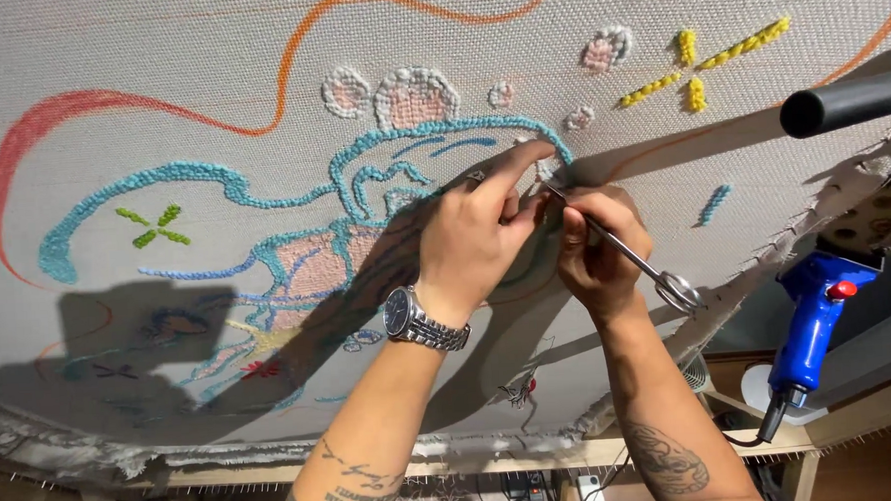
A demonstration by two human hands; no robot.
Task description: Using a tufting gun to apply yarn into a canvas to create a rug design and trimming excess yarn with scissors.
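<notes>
Tufting cloth (158, 83) stretched on a wooden frame (455, 463) fills the head view. Teal yarn outlines (212, 181) are already raised across the left and centre, with pink-and-white paw shapes (414, 97) above centre and yellow tufts (693, 64) at upper right. Toward the lower left the design is seen only as faint drawn lines, so much of it appears unfilled.

At centre frame, the left hand (480, 229), with a wristwatch (419, 320) on its wrist, is pressed to the cloth with its fingers pinching at the teal loop's end. The right hand (601, 249) is closed around small metal scissors (626, 253), tips held at the same spot. A blue tufting gun (814, 315) is seen at the right edge, below a black tube (850, 103).
</notes>
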